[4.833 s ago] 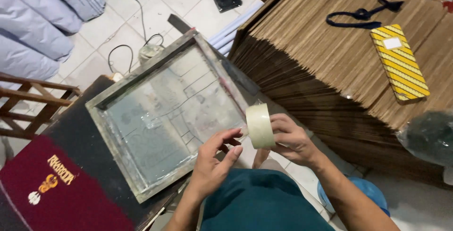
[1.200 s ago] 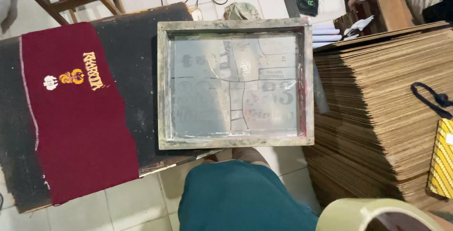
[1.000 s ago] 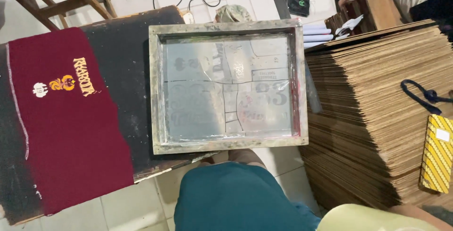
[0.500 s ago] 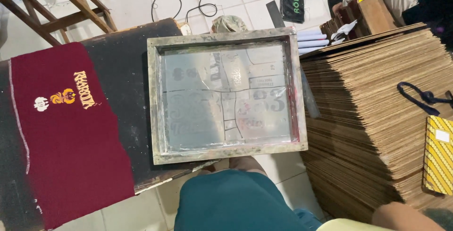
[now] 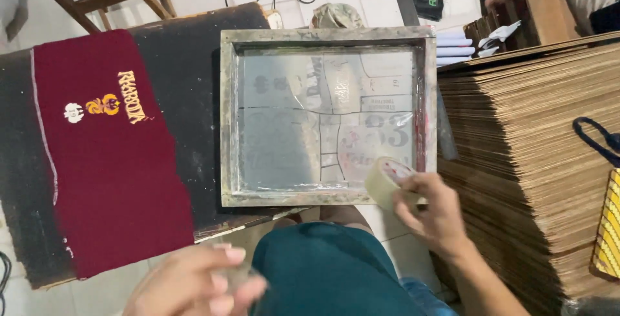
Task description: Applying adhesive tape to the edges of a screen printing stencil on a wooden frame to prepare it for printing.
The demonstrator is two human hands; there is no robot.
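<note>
Gripping a tape roll (image 5: 385, 180), right hand (image 5: 436, 216) seemingly touches screen frame (image 5: 227, 122).

The left hand (image 5: 194, 280) is blurred and cut by the bottom edge; whether its grip holds anything cannot be told. The right hand (image 5: 434, 212) covers part of the tape roll (image 5: 385, 180). The yellow striped pack (image 5: 607, 232) and the black cord (image 5: 597, 138) run off the right edge. The dark tabletop (image 5: 187, 64) is cut at the left.
</note>
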